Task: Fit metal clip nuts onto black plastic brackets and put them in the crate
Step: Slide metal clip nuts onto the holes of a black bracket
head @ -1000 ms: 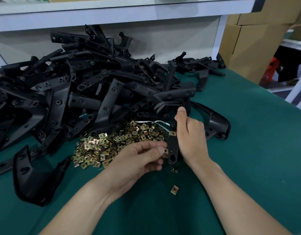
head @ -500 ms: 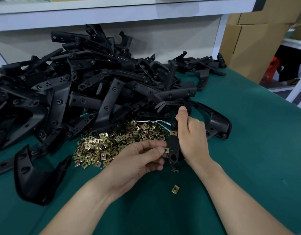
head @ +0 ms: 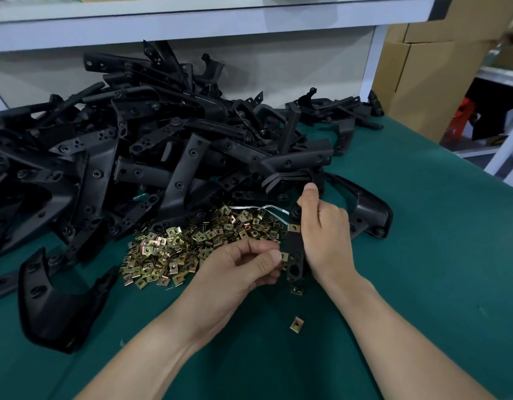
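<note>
My right hand [head: 326, 235] grips a narrow black plastic bracket [head: 295, 249] upright over the green table, thumb at its top end. One brass-coloured clip nut [head: 293, 228] sits on the bracket's upper part. My left hand [head: 243, 269] pinches another clip nut [head: 284, 256] against the bracket's left edge, lower down. A heap of loose clip nuts [head: 191, 246] lies just left of my hands. Two stray nuts lie on the mat, one [head: 297, 290] under the bracket's lower end and one [head: 296, 324] nearer to me.
A big pile of black brackets [head: 134, 157] fills the back left of the green table [head: 422, 255]. A curved black piece [head: 53, 307] lies at the front left, another [head: 368, 212] behind my right hand. Cardboard boxes [head: 428, 76] stand at the back right. No crate is in view.
Almost nothing has moved. My left hand keeps the nut at the bracket's left edge and my right hand holds the bracket in the same place.
</note>
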A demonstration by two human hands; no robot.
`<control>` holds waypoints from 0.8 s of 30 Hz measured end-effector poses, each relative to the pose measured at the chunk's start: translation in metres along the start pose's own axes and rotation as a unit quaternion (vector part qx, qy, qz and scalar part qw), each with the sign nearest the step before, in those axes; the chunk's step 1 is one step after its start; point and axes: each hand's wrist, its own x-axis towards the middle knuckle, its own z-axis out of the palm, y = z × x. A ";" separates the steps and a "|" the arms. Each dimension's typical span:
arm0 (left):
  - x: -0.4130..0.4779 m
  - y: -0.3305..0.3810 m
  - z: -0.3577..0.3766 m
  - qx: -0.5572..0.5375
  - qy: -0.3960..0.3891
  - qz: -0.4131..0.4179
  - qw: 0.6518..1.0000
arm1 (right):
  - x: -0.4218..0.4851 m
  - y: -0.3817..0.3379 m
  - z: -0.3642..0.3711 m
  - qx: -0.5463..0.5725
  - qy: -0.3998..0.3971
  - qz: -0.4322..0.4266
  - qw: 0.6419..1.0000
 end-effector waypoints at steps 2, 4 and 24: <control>-0.001 0.001 0.001 0.009 0.001 0.009 1.000 | 0.000 0.000 0.000 0.003 0.002 -0.003 1.000; -0.002 0.001 0.001 0.032 0.010 0.024 0.999 | 0.000 0.000 0.000 0.008 0.004 -0.006 1.000; -0.008 -0.005 0.009 0.082 0.039 0.052 0.995 | 0.000 -0.007 -0.001 -0.022 -0.005 -0.022 1.000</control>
